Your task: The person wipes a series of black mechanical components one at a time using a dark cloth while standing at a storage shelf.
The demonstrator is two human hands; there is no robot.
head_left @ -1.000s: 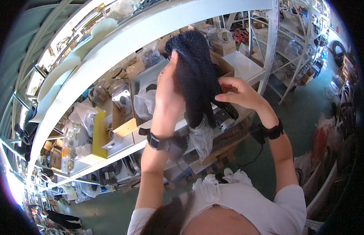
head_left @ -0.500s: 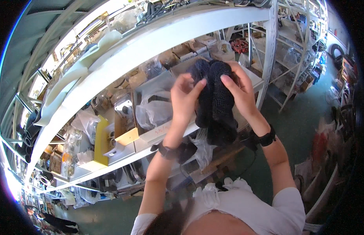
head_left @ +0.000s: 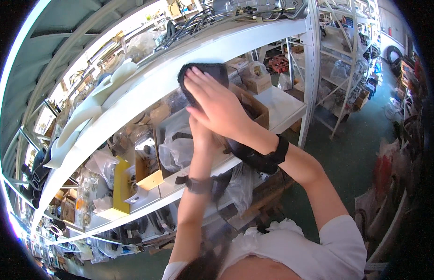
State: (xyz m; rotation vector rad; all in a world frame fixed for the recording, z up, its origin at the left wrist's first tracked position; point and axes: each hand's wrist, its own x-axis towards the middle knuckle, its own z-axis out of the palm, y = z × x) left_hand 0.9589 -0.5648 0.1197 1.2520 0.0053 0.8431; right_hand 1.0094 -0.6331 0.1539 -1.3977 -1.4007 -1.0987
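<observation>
Resting flat in the head view, the right hand (head_left: 217, 102) lies over a black fuzzy fabric piece (head_left: 219, 72), fingers stretched out straight and not curled around it. Left hand (head_left: 201, 125) mostly hidden beneath the right hand, can't tell if gripping. Fabric sits upper middle, in line with the long white metal shelf beam (head_left: 273, 31), contact unclear; brown open cardboard box (head_left: 260, 106) to its right, translucent crumpled plastic bag (head_left: 177, 153) lower left.
</observation>
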